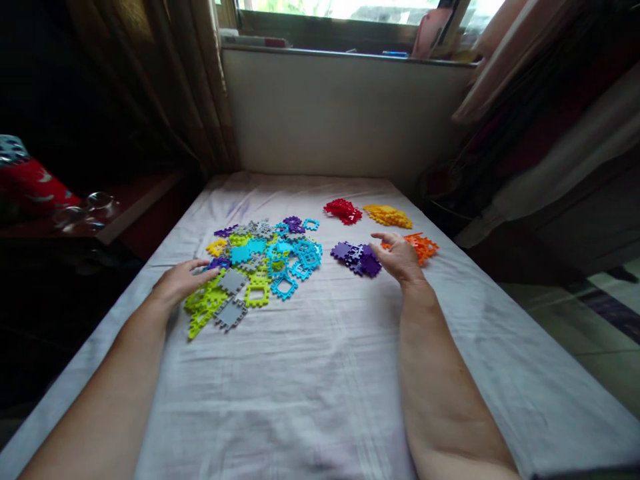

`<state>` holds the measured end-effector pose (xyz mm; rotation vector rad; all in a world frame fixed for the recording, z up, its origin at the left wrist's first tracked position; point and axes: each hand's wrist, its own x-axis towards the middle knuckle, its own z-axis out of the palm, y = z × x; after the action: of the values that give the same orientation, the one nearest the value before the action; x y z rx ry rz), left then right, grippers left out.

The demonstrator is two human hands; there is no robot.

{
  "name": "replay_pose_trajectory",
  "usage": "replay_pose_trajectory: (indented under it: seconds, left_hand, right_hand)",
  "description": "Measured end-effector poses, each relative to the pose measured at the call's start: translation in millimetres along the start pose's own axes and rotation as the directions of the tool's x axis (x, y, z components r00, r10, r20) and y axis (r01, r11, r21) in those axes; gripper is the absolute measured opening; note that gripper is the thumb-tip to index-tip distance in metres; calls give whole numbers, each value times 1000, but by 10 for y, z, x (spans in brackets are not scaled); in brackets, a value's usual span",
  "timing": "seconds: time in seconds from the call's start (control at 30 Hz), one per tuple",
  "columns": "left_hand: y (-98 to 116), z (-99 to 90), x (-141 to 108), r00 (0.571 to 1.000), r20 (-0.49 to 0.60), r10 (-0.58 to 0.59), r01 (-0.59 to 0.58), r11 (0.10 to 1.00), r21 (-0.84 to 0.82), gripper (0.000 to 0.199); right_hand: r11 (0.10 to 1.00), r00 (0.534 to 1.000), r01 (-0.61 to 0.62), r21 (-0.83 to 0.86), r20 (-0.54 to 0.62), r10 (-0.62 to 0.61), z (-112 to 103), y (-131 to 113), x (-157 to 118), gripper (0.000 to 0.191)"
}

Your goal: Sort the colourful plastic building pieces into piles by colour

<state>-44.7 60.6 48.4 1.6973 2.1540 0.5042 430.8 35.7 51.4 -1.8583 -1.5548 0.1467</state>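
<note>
- Left arm (110, 377), one, bare: enters at the lower left, slanting forward and inward.
- Left wrist (159, 300), one: nearly in line with the forearm.
- Left hand (181, 280), one, bare: back upward, fingers reaching forward and to the right, thumb parted from them.
- Right arm (443, 380), one, bare: enters at the lower right, slanting forward and to the left.
- Right wrist (412, 283), one: bent slightly leftward.
- Right hand (400, 259), one, bare: index finger extended leftward, thumb apart below it; other fingers partly hidden.
</note>
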Motion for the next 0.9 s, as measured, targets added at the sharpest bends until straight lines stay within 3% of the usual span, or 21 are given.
replay_pose_trajectory:
  seconds: [0.1,0.17,0.3,0.4,0.5,0.57,0.63,0.7,0.8,0.9]
  left_hand:
    - [67,57,34,999,-46,-16,21,995,99,50]
    - [69,116,21,994,-112,-5,12,997,70,47]
    - [15,182,-55,963,-268,-16,-30,985,-167,34]
    - [21,159,-115,946,-323,-22,-99,929,-355,28]
    - [163,143,-224,922,-387,22,-221,850,-478,31]
    - [336,180,-351,899,-422,117,-335,804,-492,35]
    - [537,256,-508,878,-396,267,-447,753,-483,36]
    - [715,348,-658,862,-344,372,-504,695,-512,37]
    - [864,457,-799,856,-287,429,-514,657,-552,39]
    - [863,484,-818,861,-261,436,-504,672,-542,42]
  right_hand:
    - [998,999,34,45,-39,-32,-33,-69,-14,34]
    - [996,998,37,79,-52,-33,-25,-128,-33,31]
    - [989,996,60,136,-74,-50,27,-258,-62,30]
    - [977,991,108,184,-94,-92,90,-392,-72,30]
    - [966,990,141,216,-58,-132,198,-611,-114,26]
    - [953,986,151,265,25,-163,295,-815,-191,26]
    - [920,961,179,349,140,-240,397,-1045,-307,30]
    - [875,903,237,421,236,-359,487,-1266,-439,34]
    - [856,821,333,396,324,-470,567,-1487,-575,14]
    - [875,815,360,324,347,-464,543,-1477,-552,10]
